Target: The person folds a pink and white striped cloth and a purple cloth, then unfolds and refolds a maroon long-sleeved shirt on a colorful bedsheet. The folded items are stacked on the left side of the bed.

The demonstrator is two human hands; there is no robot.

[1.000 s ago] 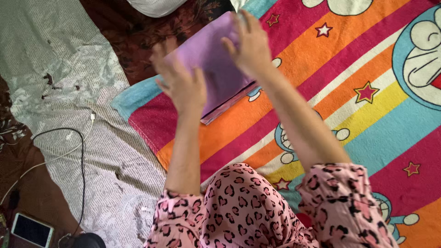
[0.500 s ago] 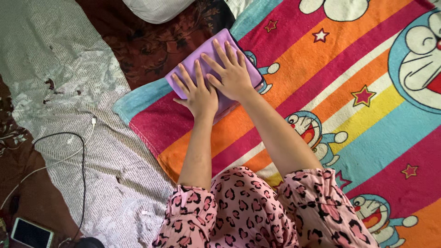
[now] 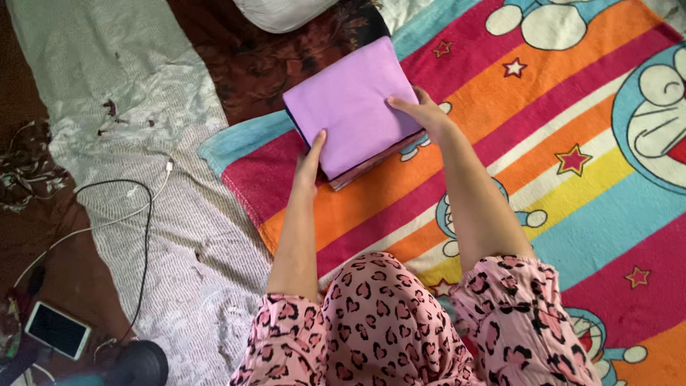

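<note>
Folded purple cloth [image 3: 354, 104] on stack atop striped cartoon blanket [image 3: 572, 107], long axis tilted upper-right to lower-left; left hand [image 3: 309, 166] fingers pressed together gripping near-left edge, right hand [image 3: 423, 112] pinching right edge

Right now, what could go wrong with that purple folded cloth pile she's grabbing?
The left hand and right hand grip only the edges of the folded purple cloth stack, so its layers might slide apart or unfold. The stack also sits near the edge of the striped cartoon blanket, so it could slip off.
</note>
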